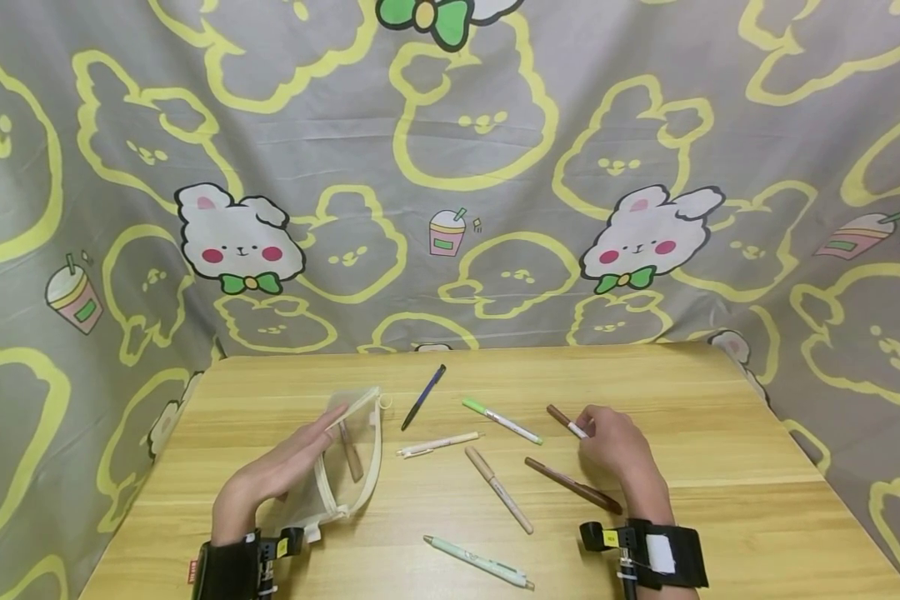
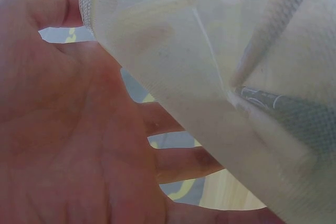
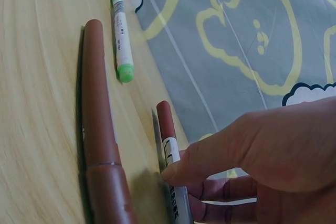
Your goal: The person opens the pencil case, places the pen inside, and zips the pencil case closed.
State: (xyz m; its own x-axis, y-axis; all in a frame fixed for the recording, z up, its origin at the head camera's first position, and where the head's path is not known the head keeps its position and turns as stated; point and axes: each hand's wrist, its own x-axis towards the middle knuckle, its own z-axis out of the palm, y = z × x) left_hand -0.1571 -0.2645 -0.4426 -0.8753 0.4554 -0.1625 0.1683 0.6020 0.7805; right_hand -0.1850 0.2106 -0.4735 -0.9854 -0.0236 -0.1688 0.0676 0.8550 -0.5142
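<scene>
My left hand [image 1: 322, 433] lies with straight fingers against the side of a translucent mesh pouch [image 1: 345, 467] and props it up on the wooden table [image 1: 720, 433]. The left wrist view shows the open palm, spread fingers [image 2: 181, 124] and the pouch [image 2: 210, 66] resting on them. One brown pen [image 1: 351, 452] lies inside the pouch, and a pen [image 2: 262, 98] shows through the mesh up close. My right hand [image 1: 587, 429] pinches a brown-capped white marker [image 1: 567, 422] that lies on the table. In the right wrist view its thumb [image 3: 210, 150] presses on that marker [image 3: 169, 140].
Loose on the table lie a blue pen [image 1: 423, 397], a green-capped marker [image 1: 502, 421], a cream pen [image 1: 438, 445], a beige pen [image 1: 498, 489], a dark brown pen [image 1: 573, 486] and a mint pen [image 1: 478, 562]. A grey bunny-print cloth [image 1: 450, 167] hangs behind.
</scene>
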